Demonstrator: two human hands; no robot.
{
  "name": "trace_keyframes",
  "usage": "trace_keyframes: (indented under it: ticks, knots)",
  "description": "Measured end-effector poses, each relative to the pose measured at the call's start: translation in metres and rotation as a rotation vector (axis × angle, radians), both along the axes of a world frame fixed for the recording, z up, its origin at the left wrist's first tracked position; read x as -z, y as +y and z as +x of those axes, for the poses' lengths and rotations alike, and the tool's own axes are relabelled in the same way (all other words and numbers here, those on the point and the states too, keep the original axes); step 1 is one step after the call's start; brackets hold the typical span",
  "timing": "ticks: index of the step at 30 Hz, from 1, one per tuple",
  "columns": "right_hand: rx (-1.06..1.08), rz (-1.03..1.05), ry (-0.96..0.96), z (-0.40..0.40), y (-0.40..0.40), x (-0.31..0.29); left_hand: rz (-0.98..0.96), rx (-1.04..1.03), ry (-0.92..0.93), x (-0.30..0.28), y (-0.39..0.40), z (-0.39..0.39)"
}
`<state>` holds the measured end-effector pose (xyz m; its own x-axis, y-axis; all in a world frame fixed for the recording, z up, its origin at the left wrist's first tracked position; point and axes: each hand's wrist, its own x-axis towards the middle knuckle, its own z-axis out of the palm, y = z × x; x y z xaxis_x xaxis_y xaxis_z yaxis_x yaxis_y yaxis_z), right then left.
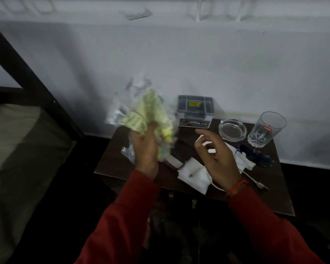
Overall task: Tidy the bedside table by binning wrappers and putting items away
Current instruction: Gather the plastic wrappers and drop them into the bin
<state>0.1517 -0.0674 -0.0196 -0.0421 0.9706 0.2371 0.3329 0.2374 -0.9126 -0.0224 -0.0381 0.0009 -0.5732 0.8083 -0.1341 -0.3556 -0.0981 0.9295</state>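
My left hand (pixel 145 149) is raised over the left side of the dark bedside table (pixel 265 199) and grips a bunch of crumpled wrappers (pixel 147 111), yellow-green and clear plastic, blurred by motion. My right hand (pixel 216 155) hovers over the table's middle with fingers apart and curled, holding nothing. Under it lie white tissues (pixel 193 175) and a white cable (pixel 253 180). A small clear wrapper (pixel 127 151) lies at the table's left edge. A dark purple item (pixel 179 151) sits between my hands.
At the back of the table stand a grey plastic box (pixel 195 111), a glass ashtray (pixel 232 129) and an empty drinking glass (pixel 266 128). A dark blue wrapper (pixel 255 154) lies on the right. A bed frame (pixel 34 80) and mattress are at left, a white wall behind.
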Motion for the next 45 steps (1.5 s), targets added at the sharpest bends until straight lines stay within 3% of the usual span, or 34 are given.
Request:
trace_keyframes:
  ticks: [3,6,11,13,17,20,23,25,27,28,30,32,36,40,45]
  knots:
    - [0.016,0.032,-0.084,-0.012,0.005,0.002,0.112,-0.326,-0.079,-0.016,0.006,-0.037]
    - [0.013,-0.004,-0.266,-0.043,0.023,0.006,0.209,-0.483,-0.131,-0.019,0.008,-0.055]
    - [0.031,-0.31,-0.497,-0.1,0.063,0.015,0.215,-0.434,-0.162,-0.017,0.009,-0.056]
    - [0.02,-0.309,-0.51,-0.111,0.072,0.015,0.217,-0.36,-0.126,-0.018,0.007,-0.055]
    - [0.103,-0.251,-0.112,-0.117,0.076,0.001,0.269,-0.379,-0.061,-0.017,0.008,-0.061]
    - [0.132,-0.236,0.21,-0.107,0.075,-0.02,0.327,-0.506,-0.092,-0.019,0.008,-0.067]
    - [0.239,-0.087,0.494,-0.083,0.069,-0.051,0.354,-0.625,-0.07,-0.021,0.007,-0.068]
    - [0.26,0.045,0.647,-0.063,0.063,-0.071,0.237,-0.52,-0.134,-0.021,0.009,-0.066]
    - [0.217,0.131,0.695,-0.05,0.055,-0.084,0.079,-0.159,-0.278,-0.025,0.009,-0.053]
    - [0.19,0.137,0.639,-0.048,0.051,-0.086,0.071,0.075,-0.338,-0.024,0.009,-0.044]
    - [0.168,0.113,0.346,-0.049,0.04,-0.081,0.125,0.517,-0.396,-0.024,-0.001,-0.021]
    - [0.158,0.098,0.05,-0.04,0.033,-0.071,0.11,0.681,-0.449,-0.024,-0.012,-0.005]
    - [0.088,0.035,-0.124,0.023,0.029,-0.055,0.015,0.447,-0.254,-0.013,-0.006,-0.001]
    - [0.461,-0.084,-0.171,0.082,0.012,-0.01,-0.024,0.314,-0.215,-0.005,-0.001,-0.004]
    - [0.413,0.007,-0.612,0.09,-0.009,0.039,-0.066,0.25,-0.182,0.008,0.004,-0.002]
